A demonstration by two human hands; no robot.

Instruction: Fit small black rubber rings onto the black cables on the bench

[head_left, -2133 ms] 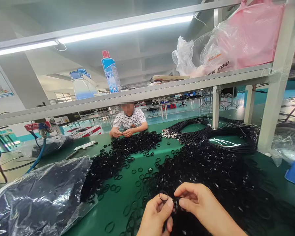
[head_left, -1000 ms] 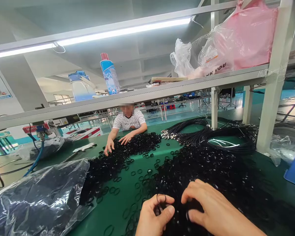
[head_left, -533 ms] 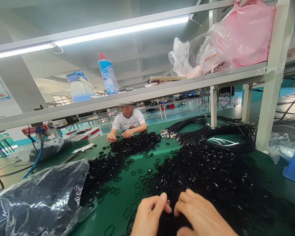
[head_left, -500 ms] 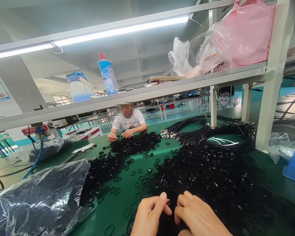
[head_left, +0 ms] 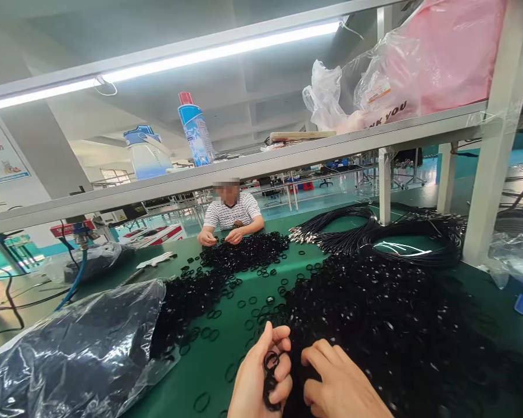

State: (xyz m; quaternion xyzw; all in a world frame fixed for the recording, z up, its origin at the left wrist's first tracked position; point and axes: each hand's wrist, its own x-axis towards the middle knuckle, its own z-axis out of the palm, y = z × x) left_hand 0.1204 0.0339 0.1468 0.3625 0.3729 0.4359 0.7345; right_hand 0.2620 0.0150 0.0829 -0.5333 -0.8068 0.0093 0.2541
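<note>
My left hand (head_left: 261, 377) is curled near the bottom edge, its fingers closed on a small bunch of black rubber rings (head_left: 270, 374). Just to its right, my right hand (head_left: 335, 386) has bent fingers pressed into the near edge of a big heap of black rings (head_left: 375, 313); whether it holds any ring is hidden. Both hands rest over the green table (head_left: 220, 354).
A clear plastic bag (head_left: 70, 348) spilling black rings lies at the left. Loose rings dot the table's middle. A second ring pile (head_left: 244, 252) lies before a person in a striped shirt (head_left: 230, 212) across the table. Black cable bundles (head_left: 375, 232) at the back right; shelf post (head_left: 492, 151).
My left hand has turned palm-in and now shows a bunch of rings in its fingers. My right hand has slid lower toward the bottom edge. The person opposite drew both hands back together.
</note>
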